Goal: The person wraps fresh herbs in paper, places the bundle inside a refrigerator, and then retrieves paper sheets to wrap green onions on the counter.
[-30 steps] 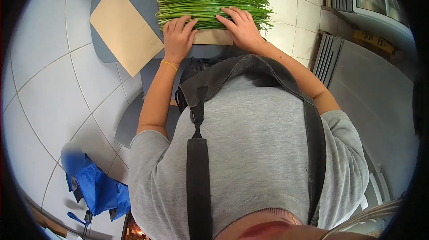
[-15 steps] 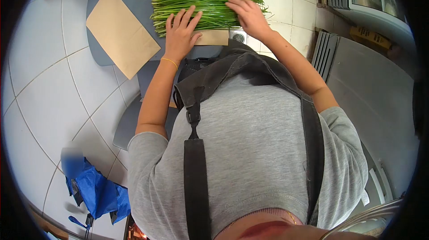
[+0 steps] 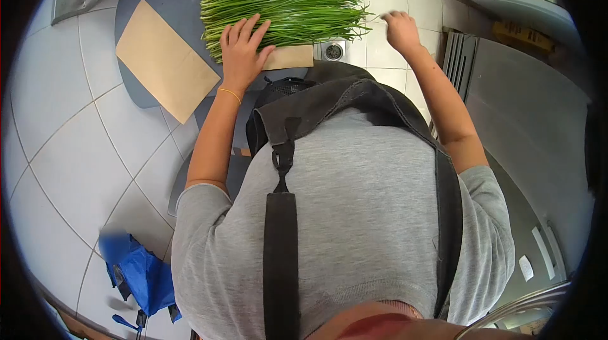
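A wide pile of long, thin green chives point(image 3: 285, 4) lies across the grey chair seat at the top of the view, pale ends to the left. My left hand point(image 3: 242, 55) rests on its near left edge, fingers spread and flat. Past the right-hand tips, over the floor, my right hand point(image 3: 402, 32) is raised with its fingers pinched together. A thin wisp shows at its fingertips, too fine to name. Under the near edge of the chives, a strip of brown paper point(image 3: 288, 57) sticks out beside my left thumb.
A sheet of brown paper point(image 3: 166, 61) lies on the left of the grey seat point(image 3: 136, 89). A floor drain point(image 3: 332, 51) shows right of the paper strip. Grey appliances point(image 3: 525, 105) line the right side. A blue folded umbrella-like bundle point(image 3: 145, 276) is at the lower left.
My right hand has left the top of the chives and moved right, beyond their tips, its fingers now closed. My left hand stays on the pile. The whole view has shifted slightly.
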The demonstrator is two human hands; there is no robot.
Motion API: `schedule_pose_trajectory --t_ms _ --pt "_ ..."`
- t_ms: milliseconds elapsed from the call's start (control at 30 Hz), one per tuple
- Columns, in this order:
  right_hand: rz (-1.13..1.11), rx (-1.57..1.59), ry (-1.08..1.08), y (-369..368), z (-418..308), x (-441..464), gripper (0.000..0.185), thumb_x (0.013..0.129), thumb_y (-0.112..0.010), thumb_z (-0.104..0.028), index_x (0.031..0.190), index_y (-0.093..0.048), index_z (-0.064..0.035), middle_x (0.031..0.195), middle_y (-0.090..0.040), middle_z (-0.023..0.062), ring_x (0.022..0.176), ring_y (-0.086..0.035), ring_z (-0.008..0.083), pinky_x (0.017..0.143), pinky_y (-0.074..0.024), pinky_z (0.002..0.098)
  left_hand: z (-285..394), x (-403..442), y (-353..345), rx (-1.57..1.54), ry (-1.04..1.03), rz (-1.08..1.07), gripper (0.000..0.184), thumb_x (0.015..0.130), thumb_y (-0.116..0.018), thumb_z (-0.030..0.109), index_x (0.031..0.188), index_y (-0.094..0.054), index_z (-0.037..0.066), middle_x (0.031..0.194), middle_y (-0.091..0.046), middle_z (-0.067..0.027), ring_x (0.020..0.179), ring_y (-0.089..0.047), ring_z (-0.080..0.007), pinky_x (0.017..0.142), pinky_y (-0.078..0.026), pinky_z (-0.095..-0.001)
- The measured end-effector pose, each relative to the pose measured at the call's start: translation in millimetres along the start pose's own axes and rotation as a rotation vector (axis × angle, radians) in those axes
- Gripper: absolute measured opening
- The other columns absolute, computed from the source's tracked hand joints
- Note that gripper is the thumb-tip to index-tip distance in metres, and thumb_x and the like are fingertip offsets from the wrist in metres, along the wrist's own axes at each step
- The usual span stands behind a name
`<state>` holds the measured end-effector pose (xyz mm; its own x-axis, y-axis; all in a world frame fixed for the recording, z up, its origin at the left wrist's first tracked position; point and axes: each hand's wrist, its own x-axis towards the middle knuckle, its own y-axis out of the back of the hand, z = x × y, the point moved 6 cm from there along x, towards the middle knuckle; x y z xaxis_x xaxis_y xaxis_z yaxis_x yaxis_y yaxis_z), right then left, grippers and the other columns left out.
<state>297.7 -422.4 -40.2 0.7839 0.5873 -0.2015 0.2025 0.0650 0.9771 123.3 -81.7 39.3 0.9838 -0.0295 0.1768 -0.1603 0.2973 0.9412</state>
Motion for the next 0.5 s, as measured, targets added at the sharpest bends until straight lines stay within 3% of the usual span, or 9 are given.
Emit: schedule_pose_trajectory --t_ms 67,200,500 --pt "0.222 0.291 0.177 26 -38 22 0.029 0.081 -0.061 0.000 0.104 -0.075 -0.0102 0.101 -0.071 0.0109 0.102 -0.064 0.0325 0.090 -0.0528 0.0434 -1 14 4 -0.014 -0.021 0.028 0.041 0.088 -0.075 0.026 0.128 -0.068 0.020 0.134 -0.063 0.0003 0.123 -0.054 -0.0260 0.109 -0.035 -0.0467" --pt "0.223 0.525 0.365 48 -116 60 0.025 0.082 -0.065 -0.003 0.103 -0.076 -0.0133 0.097 -0.071 0.0064 0.100 -0.064 0.0317 0.088 -0.0542 0.0427 -9 49 -10 -0.035 -0.074 0.008 0.020 0.091 -0.069 0.014 0.110 -0.074 0.016 0.115 -0.069 0.0019 0.111 -0.058 -0.0225 0.098 -0.040 -0.0429" --pt "0.305 0.363 0.277 34 -134 91 0.015 0.085 -0.071 -0.015 0.099 -0.076 -0.0168 0.099 -0.070 0.0005 0.100 -0.065 0.0222 0.085 -0.0468 0.0387 -12 79 -30 0.021 -0.025 -0.098 0.023 0.088 -0.074 0.017 0.110 -0.076 0.018 0.113 -0.069 0.0038 0.112 -0.059 -0.0202 0.102 -0.039 -0.0404"
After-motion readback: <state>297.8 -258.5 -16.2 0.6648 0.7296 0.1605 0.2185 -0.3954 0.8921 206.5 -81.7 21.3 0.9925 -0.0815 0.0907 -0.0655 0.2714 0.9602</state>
